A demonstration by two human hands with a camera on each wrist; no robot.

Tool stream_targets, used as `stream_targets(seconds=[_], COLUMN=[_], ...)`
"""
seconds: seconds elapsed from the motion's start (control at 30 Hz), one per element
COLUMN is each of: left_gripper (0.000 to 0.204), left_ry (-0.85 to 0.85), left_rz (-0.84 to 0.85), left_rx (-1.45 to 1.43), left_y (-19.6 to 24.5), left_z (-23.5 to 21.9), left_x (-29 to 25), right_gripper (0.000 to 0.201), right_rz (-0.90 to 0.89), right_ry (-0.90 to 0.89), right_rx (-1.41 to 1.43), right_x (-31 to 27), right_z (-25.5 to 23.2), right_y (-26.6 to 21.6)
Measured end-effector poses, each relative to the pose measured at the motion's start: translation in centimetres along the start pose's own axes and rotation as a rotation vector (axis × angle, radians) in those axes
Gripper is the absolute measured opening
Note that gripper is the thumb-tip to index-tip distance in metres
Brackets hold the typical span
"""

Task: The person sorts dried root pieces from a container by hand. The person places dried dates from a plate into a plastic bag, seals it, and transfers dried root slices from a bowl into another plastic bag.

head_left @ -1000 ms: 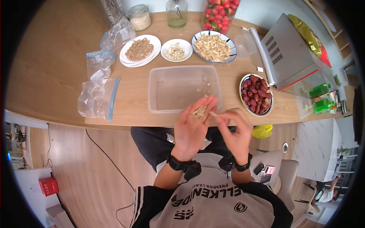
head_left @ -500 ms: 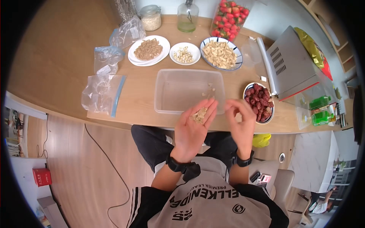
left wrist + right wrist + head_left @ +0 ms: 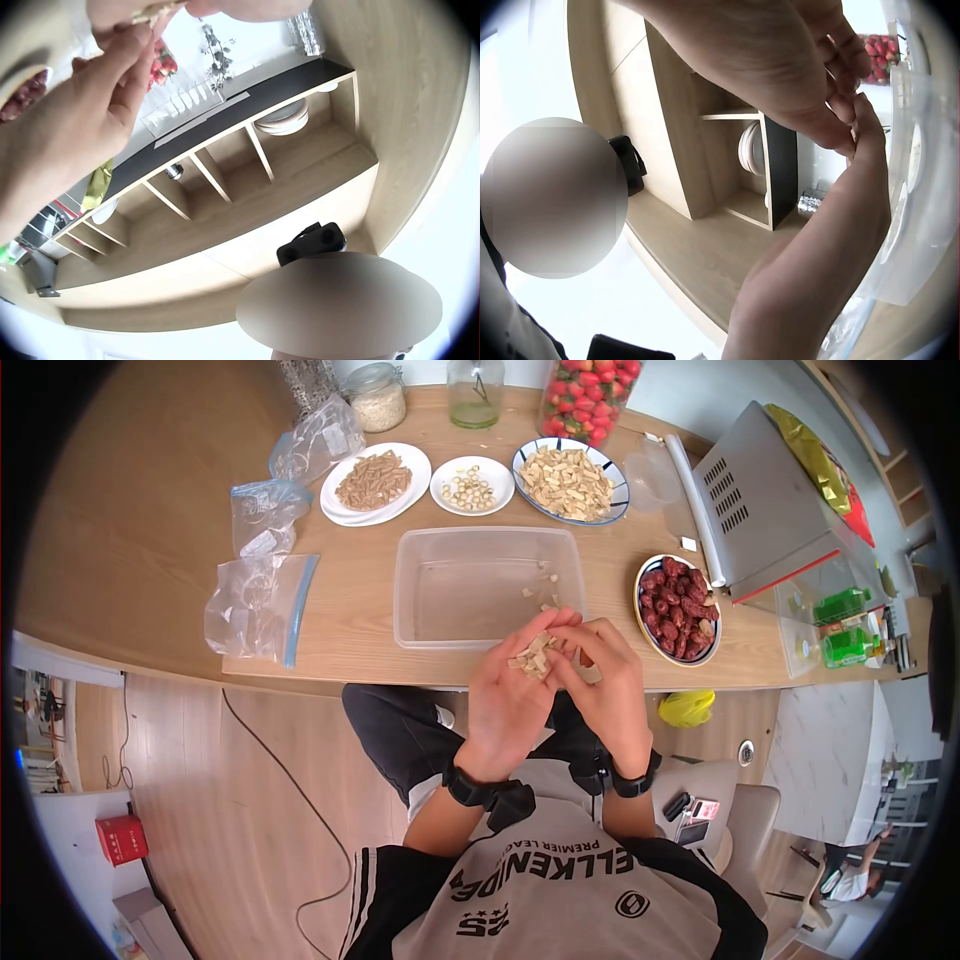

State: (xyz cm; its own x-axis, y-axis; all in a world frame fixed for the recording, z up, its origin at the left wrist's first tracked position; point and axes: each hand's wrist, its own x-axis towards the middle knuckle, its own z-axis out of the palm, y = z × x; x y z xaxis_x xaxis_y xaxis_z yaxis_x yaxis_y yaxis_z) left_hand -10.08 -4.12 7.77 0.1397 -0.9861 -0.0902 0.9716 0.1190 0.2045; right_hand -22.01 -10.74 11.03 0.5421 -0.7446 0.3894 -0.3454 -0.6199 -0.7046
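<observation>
My left hand (image 3: 505,705) lies palm up at the near rim of a translucent plastic box (image 3: 410,645), its fingers extended. A small heap of pale dried slices (image 3: 535,657) rests on its palm and fingers. The right hand (image 3: 608,695) leans in from the right, thumb and fingertips pinching at the heap's edge. Its fingers partly hide what they pinch. A few loose slices (image 3: 530,593) lie inside the box's right end. In the right wrist view, the right hand (image 3: 757,60) meets the left hand (image 3: 832,217) at the fingertips.
Behind the box stand a plate of brown sticks (image 3: 373,482), a small plate of pale round seeds (image 3: 468,490) and a blue-striped plate of dried slices (image 3: 567,485). A bowl of red dates (image 3: 678,610) is at right. Plastic zip bags (image 3: 255,605) lie left.
The right hand moved away to the right of the left palm, then came back to the heap. The left hand stayed palm up by the box; the head view shifted slightly.
</observation>
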Motion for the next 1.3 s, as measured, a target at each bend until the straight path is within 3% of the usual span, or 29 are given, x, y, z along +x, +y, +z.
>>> stream_targets(seconds=[0.5, 0.7, 0.83, 0.9, 0.97, 1.0, 1.07, 1.1, 1.23, 1.3], left_gripper=[0.053, 0.053, 0.054, 0.054, 0.055, 0.055, 0.055, 0.055, 0.056, 0.056], left_ry=[0.034, 0.017, -0.003, -0.007, -0.017, -0.023, -0.034, -0.037, -0.03, -0.015], left_rz=[0.005, 0.0, -0.015, -0.024, -0.021, -0.024, -0.01, -0.013, 0.027, 0.05], left_rx=[0.082, 0.008, -0.098, -0.125, -0.137, -0.136, -0.144, -0.143, -0.159, -0.119], left_y=[-0.3, -0.3, -0.2, -0.2, -0.1, 0.0, -0.2, -0.3, 0.5, 0.3], left_z=[0.4, 0.7, 0.8, 0.8, 0.8, 0.9, 1.0, 1.0, 0.6, 0.1], left_x=[0.2, 0.1, 0.4, 0.4, 0.6, 0.6, 0.4, 0.2, 0.3, -0.3], right_gripper=[0.017, 0.017, 0.014, 0.017, 0.021, 0.021, 0.026, 0.029, 0.022, 0.022], right_rz=[0.105, 0.109, -0.094, -0.382, -0.664, -0.669, -0.302, -0.141, 0.008, -0.023], right_ry=[0.041, 0.181, 0.6, 0.779, 0.855, 0.859, 0.837, 0.624, 0.502, 0.363], right_rx=[0.176, 0.287, 0.228, 0.133, 0.265, 0.262, -0.009, -0.142, -0.004, 0.085], right_x=[-0.4, -0.5, -1.1, -1.6, 0.1, 1.4, 4.8, 6.6, 4.3, 1.9], right_z=[0.5, 0.4, -1.8, -3.6, -4.7, -4.7, -4.4, -4.7, -2.3, -0.9], right_y=[0.4, 0.3, -1.6, -1.9, -2.5, -2.0, -0.3, 0.6, 3.1, 2.4])
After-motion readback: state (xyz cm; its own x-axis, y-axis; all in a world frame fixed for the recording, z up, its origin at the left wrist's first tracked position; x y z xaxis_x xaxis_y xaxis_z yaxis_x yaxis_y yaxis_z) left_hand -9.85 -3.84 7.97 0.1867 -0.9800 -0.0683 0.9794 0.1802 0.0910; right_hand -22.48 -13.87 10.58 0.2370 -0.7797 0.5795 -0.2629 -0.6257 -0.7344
